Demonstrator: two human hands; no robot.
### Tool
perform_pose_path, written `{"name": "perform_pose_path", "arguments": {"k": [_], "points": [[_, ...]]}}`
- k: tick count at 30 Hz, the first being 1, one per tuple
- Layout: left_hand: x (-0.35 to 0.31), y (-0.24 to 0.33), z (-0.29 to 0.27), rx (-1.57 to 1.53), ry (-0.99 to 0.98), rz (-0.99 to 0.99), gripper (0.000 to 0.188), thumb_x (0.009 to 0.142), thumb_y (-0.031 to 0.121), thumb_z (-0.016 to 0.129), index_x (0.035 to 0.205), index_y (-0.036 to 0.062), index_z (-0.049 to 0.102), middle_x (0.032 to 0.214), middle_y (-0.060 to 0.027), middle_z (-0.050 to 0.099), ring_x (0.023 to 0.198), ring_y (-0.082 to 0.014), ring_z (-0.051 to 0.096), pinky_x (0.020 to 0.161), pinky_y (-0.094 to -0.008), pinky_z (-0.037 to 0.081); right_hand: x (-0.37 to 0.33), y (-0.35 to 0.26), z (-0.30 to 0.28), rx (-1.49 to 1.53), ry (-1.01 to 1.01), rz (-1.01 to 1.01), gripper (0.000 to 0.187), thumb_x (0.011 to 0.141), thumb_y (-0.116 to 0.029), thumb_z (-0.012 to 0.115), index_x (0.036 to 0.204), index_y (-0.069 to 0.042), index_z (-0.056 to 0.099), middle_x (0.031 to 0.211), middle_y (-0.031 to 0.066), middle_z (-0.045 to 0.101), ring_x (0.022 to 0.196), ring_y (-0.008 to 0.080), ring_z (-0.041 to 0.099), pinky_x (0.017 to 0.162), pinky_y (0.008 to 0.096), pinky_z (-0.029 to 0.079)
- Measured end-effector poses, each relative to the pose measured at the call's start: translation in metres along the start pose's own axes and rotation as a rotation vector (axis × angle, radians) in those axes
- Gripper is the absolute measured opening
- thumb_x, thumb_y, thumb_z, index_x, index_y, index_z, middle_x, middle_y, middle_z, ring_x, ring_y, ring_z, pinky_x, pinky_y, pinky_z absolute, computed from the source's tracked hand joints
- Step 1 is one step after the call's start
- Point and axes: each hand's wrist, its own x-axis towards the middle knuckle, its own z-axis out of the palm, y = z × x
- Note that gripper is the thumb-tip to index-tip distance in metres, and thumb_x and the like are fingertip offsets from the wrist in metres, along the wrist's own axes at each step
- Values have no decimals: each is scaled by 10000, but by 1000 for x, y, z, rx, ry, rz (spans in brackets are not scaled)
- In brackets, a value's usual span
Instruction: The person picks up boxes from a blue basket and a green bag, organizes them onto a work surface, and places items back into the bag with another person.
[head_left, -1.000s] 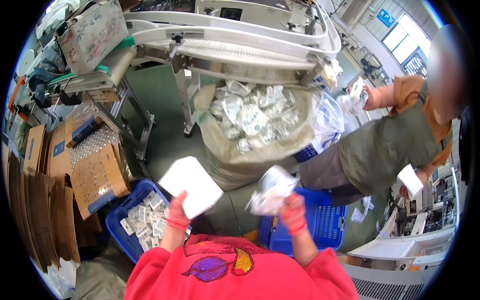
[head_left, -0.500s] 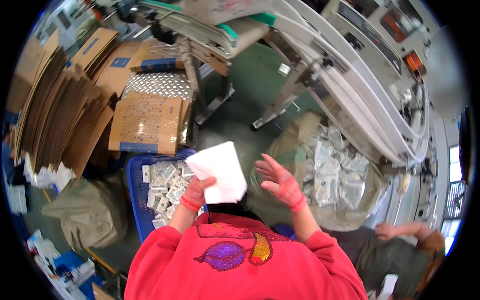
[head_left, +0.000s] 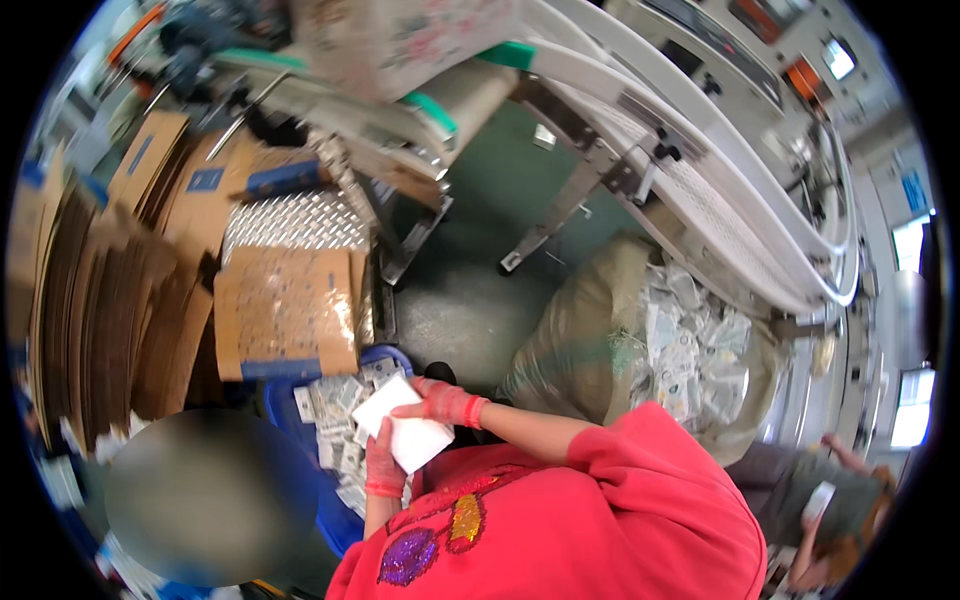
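A folded white stack of thin, soft-looking sheets (head_left: 422,443) is held between my two hands in front of my body. My left hand (head_left: 381,466) grips its lower left side, with the fingers partly hidden. My right hand (head_left: 450,404) lies over the upper right part, fingers closed on it. Both hands appear thinly gloved, with red bands at the wrists. Just beyond and to the left of them stands a blue plastic basket (head_left: 352,536) full of small, pale printed packets (head_left: 340,420).
A large open sack (head_left: 570,335) of similar packets stands at right, below a curved white conveyor (head_left: 690,165). Flattened cardboard (head_left: 100,320) is stacked at left beside a carton (head_left: 285,315). Another person's hand (head_left: 812,520) holds something white at lower right. A blurred round patch covers the lower left.
My right hand has come in from the right and taken hold of the white stack. The stack is lower and tilted, and my view has shifted.
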Motion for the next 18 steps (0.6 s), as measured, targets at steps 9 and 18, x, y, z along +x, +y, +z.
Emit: {"name": "perform_pose_path", "arguments": {"k": [9, 18], "points": [[77, 51, 10, 110, 65, -147, 436, 745, 191, 548, 1117, 32, 385, 1021, -119, 501, 889, -241, 525, 750, -378, 460, 45, 62, -167, -809, 434, 392, 540, 717, -496, 399, 1046, -78, 487, 1051, 122, 511, 951, 251, 498, 807, 333, 387], [104, 12, 23, 268, 8, -218, 479, 718, 188, 585, 1119, 29, 377, 1001, -110, 507, 875, -242, 526, 757, -385, 449, -22, 237, -250, -1449, 487, 1042, 467, 783, -215, 384, 1220, -78, 294, 1285, 127, 239, 1175, 277, 249, 963, 421, 195]]}}
